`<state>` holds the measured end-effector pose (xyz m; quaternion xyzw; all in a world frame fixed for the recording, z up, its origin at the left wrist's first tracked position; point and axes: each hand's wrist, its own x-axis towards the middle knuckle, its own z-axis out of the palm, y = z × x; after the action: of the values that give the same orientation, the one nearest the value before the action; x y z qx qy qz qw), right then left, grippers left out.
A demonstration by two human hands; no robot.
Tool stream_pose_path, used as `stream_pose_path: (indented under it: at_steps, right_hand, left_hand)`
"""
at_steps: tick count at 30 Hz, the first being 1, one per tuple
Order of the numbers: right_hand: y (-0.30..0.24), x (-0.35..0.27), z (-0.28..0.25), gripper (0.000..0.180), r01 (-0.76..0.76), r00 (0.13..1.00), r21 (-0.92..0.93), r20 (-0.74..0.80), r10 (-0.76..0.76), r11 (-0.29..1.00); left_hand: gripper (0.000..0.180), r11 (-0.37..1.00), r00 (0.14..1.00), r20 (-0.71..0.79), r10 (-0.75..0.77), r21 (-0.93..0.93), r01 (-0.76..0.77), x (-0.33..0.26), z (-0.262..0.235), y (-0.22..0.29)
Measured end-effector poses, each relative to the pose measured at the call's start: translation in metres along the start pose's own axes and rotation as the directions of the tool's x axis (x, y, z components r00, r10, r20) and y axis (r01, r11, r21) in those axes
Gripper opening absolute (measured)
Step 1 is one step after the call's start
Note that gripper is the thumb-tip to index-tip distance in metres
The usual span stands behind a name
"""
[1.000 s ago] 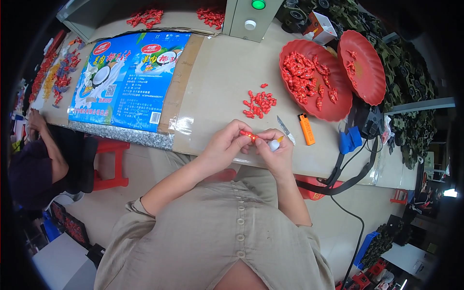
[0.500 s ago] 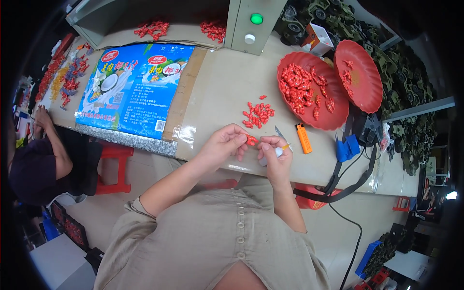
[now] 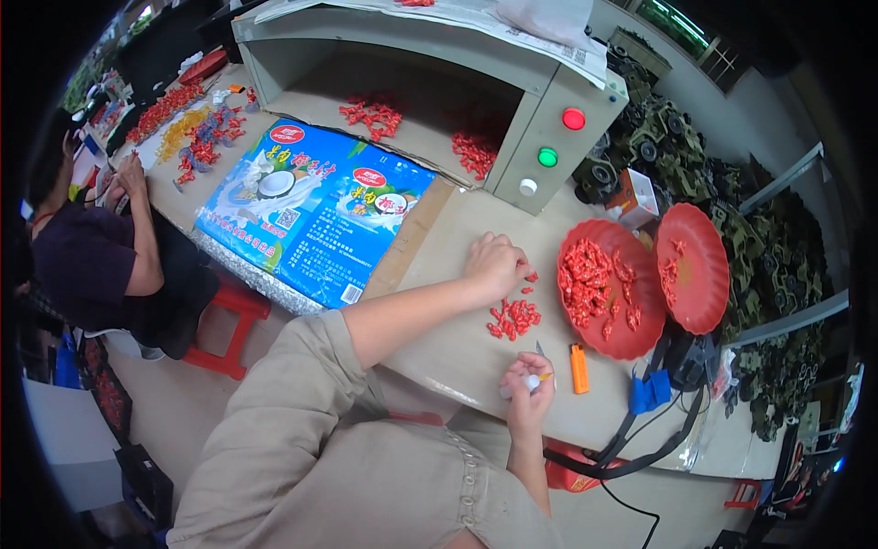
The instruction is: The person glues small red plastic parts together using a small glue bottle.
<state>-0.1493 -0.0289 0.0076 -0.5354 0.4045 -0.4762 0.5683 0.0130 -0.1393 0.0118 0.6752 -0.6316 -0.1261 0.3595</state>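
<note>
My left hand (image 3: 497,269) reaches over the table beyond a small pile of red plastic pieces (image 3: 515,318). Its fingers are curled, and one small red piece (image 3: 531,276) shows at the fingertips; whether it is gripped or lying there I cannot tell. Nearer to me, my right hand (image 3: 529,393) is closed around a small white bottle-like thing (image 3: 530,382) with a yellow part by the fingers. A pointed metal blade (image 3: 540,349) sticks out just past that hand; its handle is hidden. An orange lighter (image 3: 579,369) lies to the right.
Two red scalloped bowls stand at right, the nearer (image 3: 631,343) heaped with red pieces, the other (image 3: 709,306) holding few. A blue printed cardboard sheet (image 3: 311,215) covers the left table. Behind stands a grey machine (image 3: 549,128) with buttons. A co-worker (image 3: 96,247) sits at far left.
My left hand has moved away from my right hand, forward past the red pile. My right hand still holds the white thing. The view has shifted, showing more of the machine.
</note>
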Motion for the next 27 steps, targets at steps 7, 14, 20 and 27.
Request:
stream_pose_path:
  at_steps: [7,14,20,27]
  right_hand:
    - [0.001,0.000,-0.001,0.030,0.060,0.997,0.030,0.048,-0.061,0.998]
    - [-0.004,-0.002,-0.002,0.030,-0.015,1.000,0.072,0.020,0.014,0.997]
    - [0.000,-0.001,-0.003,0.031,0.031,0.999,0.126,0.003,-0.032,0.992]
    - [-0.001,0.003,-0.001,0.033,-0.012,0.999,0.268,-0.035,0.022,0.963]
  left_hand:
    - [0.013,0.996,0.967,-0.239,-0.083,-0.010,0.083,0.061,-0.057,-0.070]
    - [0.014,0.974,0.912,-0.409,-0.041,0.188,0.129,0.135,-0.069,-0.107]
    - [0.017,0.902,0.973,-0.231,0.004,0.420,0.096,0.159,-0.063,-0.100]
    - [0.019,0.432,0.894,0.303,-0.330,-0.794,0.429,0.112,-0.113,-0.087]
